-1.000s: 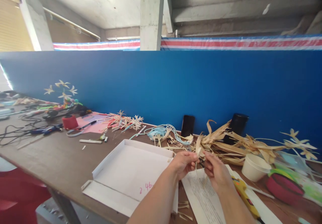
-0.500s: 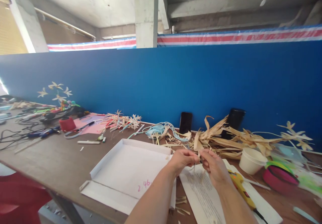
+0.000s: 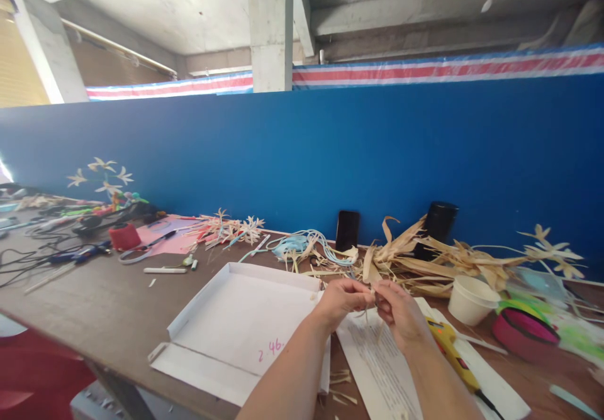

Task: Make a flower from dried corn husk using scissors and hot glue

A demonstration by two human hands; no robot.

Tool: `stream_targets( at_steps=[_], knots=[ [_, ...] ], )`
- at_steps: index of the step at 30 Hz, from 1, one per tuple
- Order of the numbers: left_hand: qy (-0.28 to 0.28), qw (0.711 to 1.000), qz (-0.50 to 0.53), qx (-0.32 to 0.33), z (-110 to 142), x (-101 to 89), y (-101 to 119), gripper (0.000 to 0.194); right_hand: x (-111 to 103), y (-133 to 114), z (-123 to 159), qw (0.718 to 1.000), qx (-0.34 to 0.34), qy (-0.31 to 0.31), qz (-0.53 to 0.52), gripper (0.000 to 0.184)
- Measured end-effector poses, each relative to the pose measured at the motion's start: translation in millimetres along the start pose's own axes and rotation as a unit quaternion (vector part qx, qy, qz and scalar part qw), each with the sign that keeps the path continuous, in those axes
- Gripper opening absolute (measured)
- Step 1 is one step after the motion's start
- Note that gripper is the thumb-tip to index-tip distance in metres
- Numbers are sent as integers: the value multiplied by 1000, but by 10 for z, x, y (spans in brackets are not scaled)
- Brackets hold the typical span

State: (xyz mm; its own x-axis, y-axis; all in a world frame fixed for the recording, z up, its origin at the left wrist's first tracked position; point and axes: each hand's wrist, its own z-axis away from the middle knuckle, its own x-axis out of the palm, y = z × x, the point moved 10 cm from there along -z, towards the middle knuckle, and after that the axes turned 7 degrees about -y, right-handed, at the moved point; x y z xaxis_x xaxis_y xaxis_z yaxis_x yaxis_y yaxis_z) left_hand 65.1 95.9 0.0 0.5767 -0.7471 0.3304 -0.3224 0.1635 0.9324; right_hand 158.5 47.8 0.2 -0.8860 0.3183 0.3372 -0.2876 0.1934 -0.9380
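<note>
My left hand (image 3: 340, 299) and my right hand (image 3: 401, 310) meet above a printed sheet of paper (image 3: 377, 363), fingers pinched together on a thin strip of dried husk (image 3: 370, 307) held between them. Just behind the hands lies a pile of dried husk leaves (image 3: 425, 258). A yellow glue gun (image 3: 448, 349) rests on the table right of my right wrist. To the left of my left forearm sits a flat white cardboard tray (image 3: 245, 319).
A white cup (image 3: 472, 299), a pink round tin (image 3: 525, 331), two dark phones (image 3: 348, 230) leaning on the blue partition (image 3: 302, 156), blue cords (image 3: 306, 245), finished husk flowers (image 3: 231, 226), a red spool (image 3: 121, 236), cables and pens (image 3: 56, 250) at the left. Husk scraps (image 3: 342, 382) lie by the tray.
Both hands have risen slightly and stay pinched on the husk strip. The view has shifted a little; nothing on the table moved.
</note>
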Motion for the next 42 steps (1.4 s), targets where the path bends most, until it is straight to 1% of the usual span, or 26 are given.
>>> stream_targets(
  at_steps=[5, 13, 22, 33, 42],
  knots=[
    [-5, 1000, 2, 4, 1, 16, 9, 43, 16, 13, 7, 1000, 5, -11, -17, 26],
    [-19, 1000, 13, 13, -6, 22, 0, 38, 29, 14, -4, 999, 6, -13, -29, 25],
    [-9, 1000, 0, -5, -11, -1, -30, 40, 11, 12, -8, 998, 7, -12, -57, 24],
    [-27, 999, 22, -23, -22, 23, -90, 39, 15, 8, -11, 996, 9, -23, -86, 26],
    [-47, 998, 41, -32, -9, 66, -84, 41, 8, -8, -6, 996, 10, -24, -87, 26]
  ],
)
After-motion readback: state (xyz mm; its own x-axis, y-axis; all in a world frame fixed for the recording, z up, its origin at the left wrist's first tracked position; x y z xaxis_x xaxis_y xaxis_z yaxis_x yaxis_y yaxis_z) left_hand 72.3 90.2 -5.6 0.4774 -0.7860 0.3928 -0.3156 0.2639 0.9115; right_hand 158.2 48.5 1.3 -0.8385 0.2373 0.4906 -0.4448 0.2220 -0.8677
